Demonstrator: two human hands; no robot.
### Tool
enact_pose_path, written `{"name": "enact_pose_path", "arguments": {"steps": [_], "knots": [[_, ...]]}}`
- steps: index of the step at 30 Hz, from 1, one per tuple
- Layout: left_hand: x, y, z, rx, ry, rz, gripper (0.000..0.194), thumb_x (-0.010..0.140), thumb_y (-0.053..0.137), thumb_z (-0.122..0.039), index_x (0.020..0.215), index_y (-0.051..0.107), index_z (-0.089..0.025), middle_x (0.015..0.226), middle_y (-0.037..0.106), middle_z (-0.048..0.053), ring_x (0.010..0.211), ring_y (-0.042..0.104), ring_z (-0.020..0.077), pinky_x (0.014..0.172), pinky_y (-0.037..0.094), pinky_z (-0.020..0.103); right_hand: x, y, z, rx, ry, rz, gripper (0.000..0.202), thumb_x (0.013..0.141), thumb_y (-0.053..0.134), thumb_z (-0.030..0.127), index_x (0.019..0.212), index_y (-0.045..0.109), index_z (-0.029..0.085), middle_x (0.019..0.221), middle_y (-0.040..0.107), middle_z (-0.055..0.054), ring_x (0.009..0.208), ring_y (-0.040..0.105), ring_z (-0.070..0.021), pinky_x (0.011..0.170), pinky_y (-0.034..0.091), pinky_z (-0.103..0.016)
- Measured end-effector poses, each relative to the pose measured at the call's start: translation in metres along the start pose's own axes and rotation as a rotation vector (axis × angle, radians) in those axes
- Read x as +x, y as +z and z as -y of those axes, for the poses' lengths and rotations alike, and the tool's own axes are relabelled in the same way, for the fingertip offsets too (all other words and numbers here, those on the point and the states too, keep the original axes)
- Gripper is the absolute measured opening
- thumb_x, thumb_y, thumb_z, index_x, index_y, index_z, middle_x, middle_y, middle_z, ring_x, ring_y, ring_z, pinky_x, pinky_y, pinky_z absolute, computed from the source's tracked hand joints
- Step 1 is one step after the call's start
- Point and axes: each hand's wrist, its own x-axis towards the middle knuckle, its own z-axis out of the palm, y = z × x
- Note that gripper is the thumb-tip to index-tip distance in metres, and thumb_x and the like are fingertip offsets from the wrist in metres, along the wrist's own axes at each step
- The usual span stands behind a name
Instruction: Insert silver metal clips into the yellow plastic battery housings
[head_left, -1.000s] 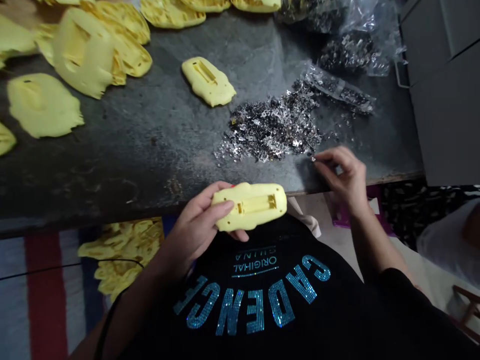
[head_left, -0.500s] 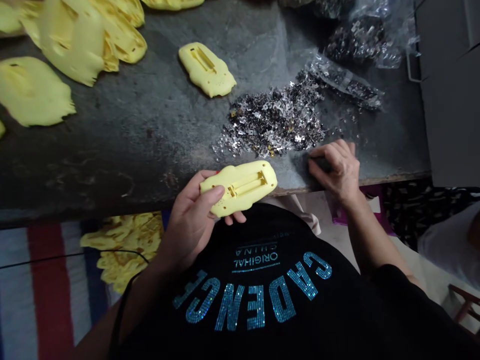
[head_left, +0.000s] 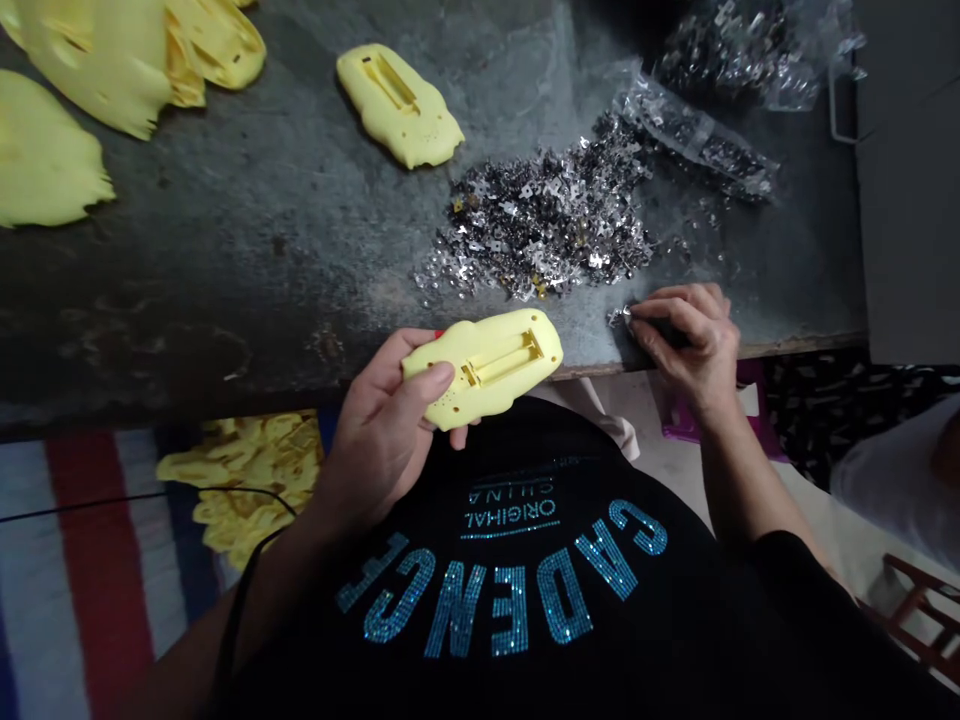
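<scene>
My left hand (head_left: 390,415) grips a yellow plastic shell (head_left: 495,368) by its left end, thumb on top. The shell's long battery recess faces up, just over the table's front edge. To the right, my right hand (head_left: 694,345) rests at the table edge, thumb and fingers pinched together. Small silvery metal clips (head_left: 619,317) show right at its fingertips; how many it grips is hidden. Between and beyond the hands spreads a pile of shiny metal clips (head_left: 551,225). Behind that pile, a second yellow shell (head_left: 401,105) lies with its recess up.
More yellow shells (head_left: 97,60) are heaped at the far left of the dark table (head_left: 225,250). Others (head_left: 259,480) lie below its edge. Plastic bags of metal clips (head_left: 697,140) lie at the back right, beside a grey box (head_left: 911,200). A black cable (head_left: 247,490) crosses near my left forearm.
My right hand has shifted slightly right, and silvery clips now show at its fingertips. The shell in my left hand stays nearly where it was. The whole view has tilted a little.
</scene>
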Motion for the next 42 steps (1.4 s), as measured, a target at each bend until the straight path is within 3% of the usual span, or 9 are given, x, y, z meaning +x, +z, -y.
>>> {"name": "enact_pose_path", "arguments": {"steps": [6, 10, 13, 21, 29, 42], "knots": [[-0.002, 0.008, 0.000, 0.020, 0.011, -0.011, 0.037, 0.093, 0.085, -0.034, 0.112, 0.056, -0.024, 0.095, 0.077, 0.001, 0.062, 0.072, 0.0176, 0.036, 0.052, 0.022, 0.009, 0.006, 0.008, -0.074, -0.052, 0.061, 0.017, 0.110, 0.073, 0.042, 0.104, 0.084, 0.031, 0.104, 0.083, -0.006, 0.109, 0.074, -0.0347, 0.100, 0.053, -0.056], [-0.005, 0.008, 0.003, 0.057, 0.025, 0.050, 0.044, 0.092, 0.086, -0.045, 0.111, 0.052, -0.024, 0.091, 0.074, -0.001, 0.061, 0.071, 0.0167, 0.036, 0.054, 0.020, 0.011, -0.004, 0.032, 0.113, -0.212, 0.030, 0.005, 0.110, 0.076, 0.032, 0.112, 0.082, 0.032, 0.099, 0.085, -0.001, 0.092, 0.078, -0.0264, 0.087, 0.052, -0.046], [-0.009, 0.005, 0.005, 0.082, 0.034, 0.122, 0.044, 0.098, 0.085, -0.051, 0.115, 0.053, -0.025, 0.093, 0.073, -0.001, 0.064, 0.073, 0.0170, 0.039, 0.057, 0.020, 0.014, -0.008, 0.055, 0.248, -0.336, 0.026, 0.010, 0.107, 0.081, 0.024, 0.112, 0.081, 0.032, 0.095, 0.086, 0.002, 0.082, 0.077, -0.0220, 0.080, 0.050, -0.042], [-0.023, -0.002, 0.008, -0.008, 0.071, 0.182, 0.042, 0.102, 0.085, -0.045, 0.122, 0.053, -0.027, 0.100, 0.076, -0.001, 0.069, 0.076, 0.0167, 0.051, 0.065, 0.023, 0.023, -0.003, 0.078, 0.364, -0.418, 0.027, 0.022, 0.101, 0.084, 0.016, 0.114, 0.081, 0.032, 0.100, 0.086, -0.001, 0.088, 0.081, -0.0241, 0.081, 0.062, -0.042], [-0.025, -0.002, 0.008, 0.000, 0.120, 0.182, 0.038, 0.102, 0.087, -0.042, 0.115, 0.056, -0.027, 0.096, 0.066, -0.003, 0.074, 0.065, 0.0123, 0.061, 0.060, 0.021, 0.021, -0.003, 0.084, 0.238, -0.496, -0.070, 0.030, 0.098, 0.085, 0.009, 0.116, 0.080, 0.032, 0.100, 0.086, 0.001, 0.085, 0.079, -0.0229, 0.078, 0.063, -0.042], [-0.027, 0.002, 0.008, 0.054, 0.158, 0.186, 0.036, 0.103, 0.084, -0.041, 0.114, 0.053, -0.027, 0.098, 0.065, -0.003, 0.077, 0.067, 0.0140, 0.064, 0.059, 0.024, 0.018, -0.005, 0.091, 0.032, -0.612, -0.068, 0.033, 0.102, 0.082, 0.010, 0.127, 0.072, 0.029, 0.106, 0.084, -0.003, 0.086, 0.074, -0.0223, 0.077, 0.061, -0.041]]}}
